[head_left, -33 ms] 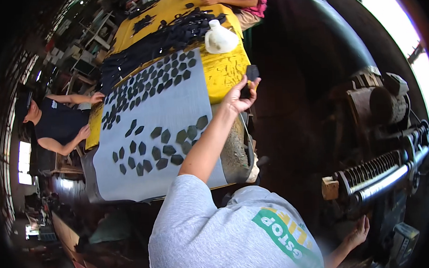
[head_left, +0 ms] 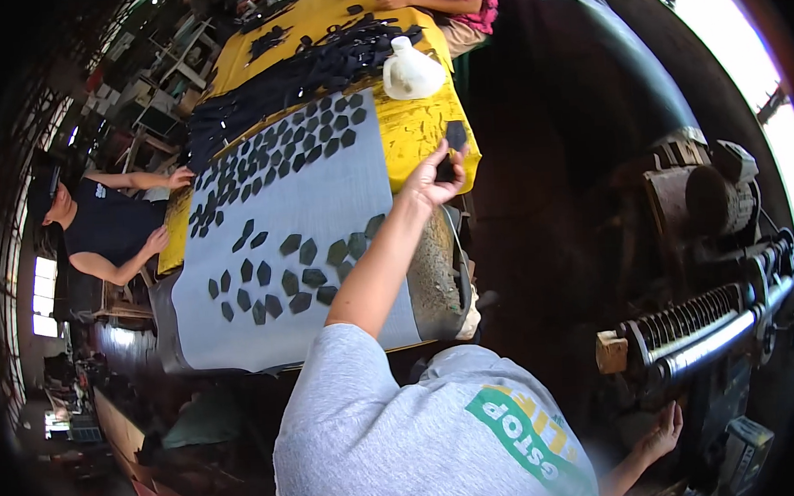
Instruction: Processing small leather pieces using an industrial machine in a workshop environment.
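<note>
My left hand [head_left: 435,179] pinches a dark flat pentagonal piece [head_left: 456,135] between thumb and fingers, over the table's right edge. Below the reaching forearm lies a grey sheet [head_left: 231,342]. On it are rows of small dark pentagons [head_left: 305,127] in the far half. Larger, looser ones [head_left: 314,277] lie nearer me, and my forearm partly covers that group. My right hand [head_left: 663,432] hangs low at the right, near a roller machine, its fingers loosely extended with nothing visible in them.
A white jug [head_left: 413,75] stands on the yellow table cover [head_left: 409,131]. Dark strips [head_left: 298,81] are heaped beyond the sheet. One co-worker [head_left: 113,222] sits at the left edge, another [head_left: 465,6] at the far end. The roller machine [head_left: 697,322] is at the right.
My left hand has moved slightly left with the dark pentagonal piece, bringing it from beyond the table's edge to over the yellow cover. My right hand stays about where it was.
</note>
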Demonstrator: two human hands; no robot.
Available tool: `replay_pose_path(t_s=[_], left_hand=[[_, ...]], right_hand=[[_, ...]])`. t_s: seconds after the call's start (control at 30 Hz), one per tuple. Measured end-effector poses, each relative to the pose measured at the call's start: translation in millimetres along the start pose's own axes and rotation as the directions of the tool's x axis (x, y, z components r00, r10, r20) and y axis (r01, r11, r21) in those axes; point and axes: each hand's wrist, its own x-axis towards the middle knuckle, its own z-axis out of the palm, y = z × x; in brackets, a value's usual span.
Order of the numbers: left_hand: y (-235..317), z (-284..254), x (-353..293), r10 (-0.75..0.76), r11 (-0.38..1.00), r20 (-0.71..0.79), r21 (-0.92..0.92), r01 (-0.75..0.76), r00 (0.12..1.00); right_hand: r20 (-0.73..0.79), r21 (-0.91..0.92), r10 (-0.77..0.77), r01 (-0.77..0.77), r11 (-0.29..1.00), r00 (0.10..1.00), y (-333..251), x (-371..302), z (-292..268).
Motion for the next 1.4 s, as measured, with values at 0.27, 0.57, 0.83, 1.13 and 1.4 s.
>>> replay_pose_path(t_s=[0.27,0.57,0.83,1.13,1.4], left_hand=[[145,-77,23,0.479,0.855,-0.394,0.412,-0.315,0.784],[179,-85,34,0.735,0.620,-0.447,0.746,-0.241,0.510],[183,-78,36,0.877,0.324,-0.278,0.944,-0.055,0.393],[189,-77,33,0.923,0.110,-0.191,0.963,0.247,0.334],[185,-70,26,0.928,0.068,-0.153,0.966,0.247,0.340]], right_hand=[[0.027,-0.004,0.014,-0.014,1.000,1.000,5,2,16],[-0.007,-0.046,0.032,-0.032,0.998,0.999,-3,-24,24],[-0.041,-0.056,0.030,-0.033,0.998,0.999,0,-33,18],[-0.001,-0.045,0.025,-0.025,0.999,1.000,8,-34,14],[-0.017,-0.048,0.015,-0.016,0.999,1.000,8,-37,13]])
